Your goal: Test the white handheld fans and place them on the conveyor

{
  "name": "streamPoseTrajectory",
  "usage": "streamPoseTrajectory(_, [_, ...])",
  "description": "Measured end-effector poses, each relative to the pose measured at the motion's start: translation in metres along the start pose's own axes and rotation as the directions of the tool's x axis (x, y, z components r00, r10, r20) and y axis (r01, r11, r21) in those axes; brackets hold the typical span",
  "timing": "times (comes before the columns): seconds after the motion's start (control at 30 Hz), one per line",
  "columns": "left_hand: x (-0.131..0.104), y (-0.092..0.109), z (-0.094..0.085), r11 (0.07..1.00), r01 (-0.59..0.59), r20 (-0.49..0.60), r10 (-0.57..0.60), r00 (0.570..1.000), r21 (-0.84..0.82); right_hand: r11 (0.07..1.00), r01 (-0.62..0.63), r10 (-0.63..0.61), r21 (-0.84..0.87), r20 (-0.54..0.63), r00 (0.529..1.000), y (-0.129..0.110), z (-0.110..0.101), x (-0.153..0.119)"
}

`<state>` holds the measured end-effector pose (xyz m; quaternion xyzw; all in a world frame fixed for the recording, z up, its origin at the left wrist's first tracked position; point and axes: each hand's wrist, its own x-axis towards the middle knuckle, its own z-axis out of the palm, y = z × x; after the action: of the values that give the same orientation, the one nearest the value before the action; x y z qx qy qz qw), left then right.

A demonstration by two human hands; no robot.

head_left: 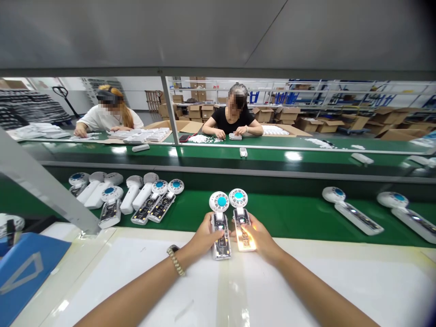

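Note:
In my left hand [203,237] I grip a white handheld fan [219,202], its round head pointing away from me and its circuit board showing through the clear handle. My left thumb presses on the front of that handle. My right hand [261,239] is closed round a second handheld fan [238,198], whose lower handle glows orange-yellow. Both fans have a blue disc in the middle of a ring of vents. They are held side by side over the near edge of the green belt [286,213].
More handheld fans [148,208] lie in a group on the left, some face down. Another fan [357,217] lies on the right, with one more beyond it. A slanted post [51,181] and a blue box [30,272] stand at left. Two people [233,119] work across the line.

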<state>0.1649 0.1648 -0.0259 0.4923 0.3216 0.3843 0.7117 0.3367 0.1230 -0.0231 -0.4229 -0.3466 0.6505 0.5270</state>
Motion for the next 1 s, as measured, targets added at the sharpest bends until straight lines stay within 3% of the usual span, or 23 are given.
streamPoseTrajectory(0.4, [-0.0018, 0.0002, -0.0036, 0.999, 0.027, 0.058, -0.025, 0.998, -0.025, 1.000, 0.026, -0.025, -0.006, 0.101, 0.995, -0.0031, -0.0006, -0.0024])
streamPoseTrajectory(1.0, [-0.0014, 0.0000, -0.0069, 0.999, 0.022, 0.103, -0.019, 0.995, -0.034, 0.999, 0.031, -0.034, 0.027, 0.093, 0.995, -0.0032, -0.0015, -0.0035])
